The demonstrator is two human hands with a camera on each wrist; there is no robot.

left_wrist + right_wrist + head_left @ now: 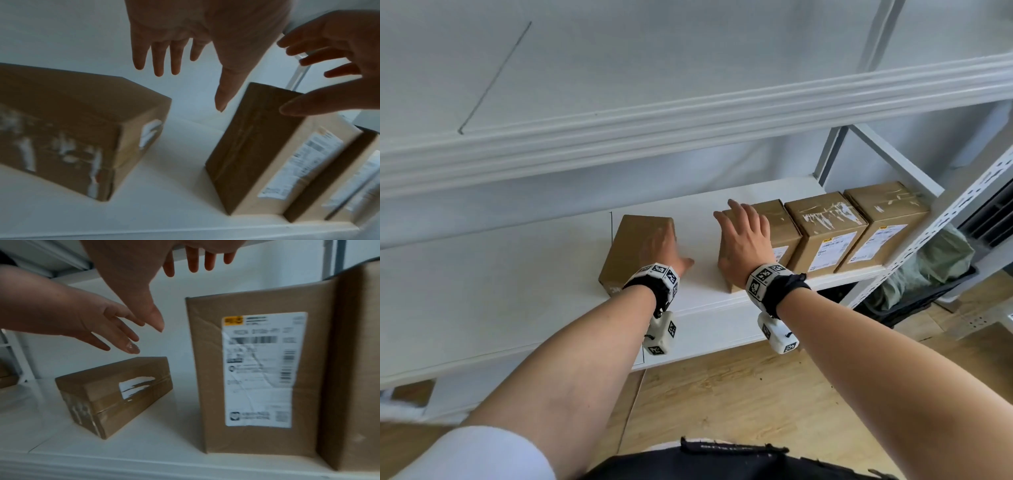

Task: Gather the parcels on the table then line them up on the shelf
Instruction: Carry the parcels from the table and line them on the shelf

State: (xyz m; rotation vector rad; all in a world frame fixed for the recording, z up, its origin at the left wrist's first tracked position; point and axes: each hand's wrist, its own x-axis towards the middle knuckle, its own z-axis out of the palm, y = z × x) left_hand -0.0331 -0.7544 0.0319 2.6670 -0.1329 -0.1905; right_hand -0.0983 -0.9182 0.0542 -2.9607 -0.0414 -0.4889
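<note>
Four brown parcels are on the white shelf board (517, 274). Three of them stand upright in a row at the right: a labelled parcel (779, 236) (257, 369), a second parcel (825, 229) and a third parcel (883, 222). Apart to the left, a taped parcel (631, 246) (72, 129) (115, 394) lies flat and skewed. My left hand (662, 251) (82, 321) hovers just above it with straight fingers and holds nothing. My right hand (744, 240) (329, 65) is spread over the left top edge of the labelled parcel. I cannot tell whether its thumb touches.
An upper shelf beam (688, 113) runs overhead. The perforated upright (962, 205) closes the row at the right. Beyond it a dark bin with green bags (928, 274) sits on the wooden floor (722, 394). Bare board stretches left of the flat parcel.
</note>
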